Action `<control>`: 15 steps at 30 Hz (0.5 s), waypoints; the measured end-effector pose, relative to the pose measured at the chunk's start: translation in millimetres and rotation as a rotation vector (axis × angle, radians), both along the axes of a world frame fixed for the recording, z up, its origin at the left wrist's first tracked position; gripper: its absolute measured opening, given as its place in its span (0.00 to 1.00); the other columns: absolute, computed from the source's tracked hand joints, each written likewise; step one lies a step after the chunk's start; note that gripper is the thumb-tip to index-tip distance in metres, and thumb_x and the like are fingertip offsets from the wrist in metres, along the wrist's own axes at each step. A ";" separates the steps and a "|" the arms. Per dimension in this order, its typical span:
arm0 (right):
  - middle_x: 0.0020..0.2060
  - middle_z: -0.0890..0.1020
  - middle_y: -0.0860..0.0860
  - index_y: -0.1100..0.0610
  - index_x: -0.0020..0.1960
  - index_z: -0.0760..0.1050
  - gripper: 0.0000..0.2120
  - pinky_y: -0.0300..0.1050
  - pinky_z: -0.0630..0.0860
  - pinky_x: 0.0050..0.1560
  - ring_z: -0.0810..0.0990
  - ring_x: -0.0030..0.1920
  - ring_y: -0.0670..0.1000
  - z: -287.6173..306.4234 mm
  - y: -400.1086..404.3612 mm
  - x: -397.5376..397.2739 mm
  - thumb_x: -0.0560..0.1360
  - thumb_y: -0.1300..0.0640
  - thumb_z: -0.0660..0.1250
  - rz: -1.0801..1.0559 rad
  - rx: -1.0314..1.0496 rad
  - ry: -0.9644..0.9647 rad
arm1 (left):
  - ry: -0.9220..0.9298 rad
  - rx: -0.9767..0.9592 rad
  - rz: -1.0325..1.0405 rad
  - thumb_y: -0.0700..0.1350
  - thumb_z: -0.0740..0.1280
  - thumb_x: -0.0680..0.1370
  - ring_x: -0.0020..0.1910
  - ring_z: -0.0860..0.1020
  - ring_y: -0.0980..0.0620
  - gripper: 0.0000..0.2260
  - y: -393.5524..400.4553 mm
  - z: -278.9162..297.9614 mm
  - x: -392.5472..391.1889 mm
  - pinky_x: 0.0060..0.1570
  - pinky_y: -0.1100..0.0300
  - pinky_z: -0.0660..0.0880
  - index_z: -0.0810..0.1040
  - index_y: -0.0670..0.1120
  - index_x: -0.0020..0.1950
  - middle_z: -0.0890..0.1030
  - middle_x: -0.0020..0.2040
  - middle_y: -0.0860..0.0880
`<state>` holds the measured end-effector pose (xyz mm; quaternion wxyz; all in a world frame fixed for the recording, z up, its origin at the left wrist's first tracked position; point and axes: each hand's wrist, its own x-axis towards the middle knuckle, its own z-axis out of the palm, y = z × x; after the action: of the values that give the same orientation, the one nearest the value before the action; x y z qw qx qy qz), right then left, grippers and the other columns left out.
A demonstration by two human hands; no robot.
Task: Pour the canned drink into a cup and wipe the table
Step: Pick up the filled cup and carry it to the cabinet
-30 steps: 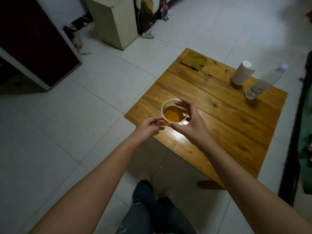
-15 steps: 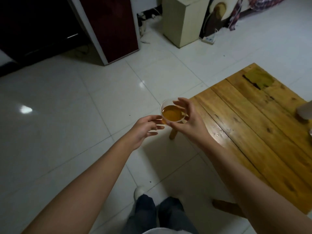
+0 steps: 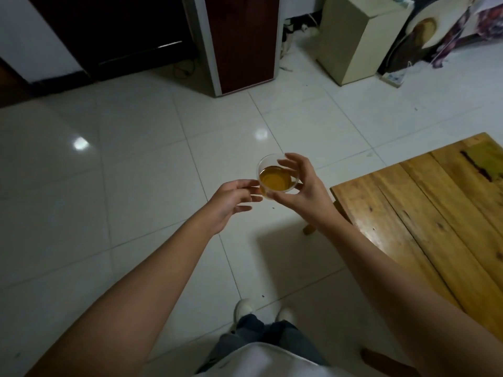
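White floor tiles (image 3: 141,164) now lie beneath the filled cup (image 3: 276,177), carried off the table (image 3: 424,213) in the right hand (image 3: 304,191)'s grasp, left hand (image 3: 231,202) slack, perhaps touching.

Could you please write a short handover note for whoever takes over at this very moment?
Right hand: grips the clear cup by its rim and side, upright, over the tiled floor, off the wooden table.
Left hand: fingers relaxed, fingertips at the cup's left side, holding nothing.
Cup holds an amber drink, so the pouring looks done.
The can is not in view. A greenish cloth lies at the far corner of the table.
Left to do: set the cup down somewhere safe, then wipe the table, probably with that cloth. Keep the cup level; it is fairly full.
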<state>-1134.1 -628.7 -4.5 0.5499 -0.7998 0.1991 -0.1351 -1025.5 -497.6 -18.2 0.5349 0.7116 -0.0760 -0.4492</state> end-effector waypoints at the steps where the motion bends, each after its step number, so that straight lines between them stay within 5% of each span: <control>1: 0.62 0.73 0.48 0.55 0.67 0.61 0.36 0.34 0.72 0.56 0.73 0.61 0.44 -1.1 0.8 5.4 0.65 0.55 0.76 0.000 -0.001 0.001 | -0.001 0.003 -0.001 0.32 0.56 0.75 0.55 0.79 0.48 0.16 1.0 -1.6 6.1 0.59 0.50 0.74 0.75 0.42 0.59 0.81 0.55 0.43; 8: 0.60 0.73 0.44 0.53 0.67 0.62 0.35 0.26 0.72 0.51 0.73 0.59 0.41 -6.3 -13.1 37.9 0.66 0.56 0.76 -0.035 0.013 0.021 | 0.002 0.001 -0.032 0.32 0.56 0.75 0.53 0.79 0.48 0.14 -14.5 -4.8 44.5 0.57 0.52 0.74 0.77 0.46 0.52 0.81 0.49 0.46; 15: 0.59 0.72 0.41 0.51 0.68 0.61 0.36 0.32 0.73 0.55 0.72 0.60 0.41 -6.9 -69.4 85.3 0.66 0.54 0.75 -0.034 -0.016 0.029 | -0.029 0.003 -0.086 0.33 0.56 0.76 0.54 0.79 0.49 0.14 -74.9 -6.9 97.1 0.57 0.52 0.75 0.76 0.45 0.55 0.82 0.49 0.47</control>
<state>-1048.8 -698.1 -11.4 0.5382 -0.8026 0.2194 -0.1346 -928.4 -572.5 -25.1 0.5130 0.7149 -0.1136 -0.4614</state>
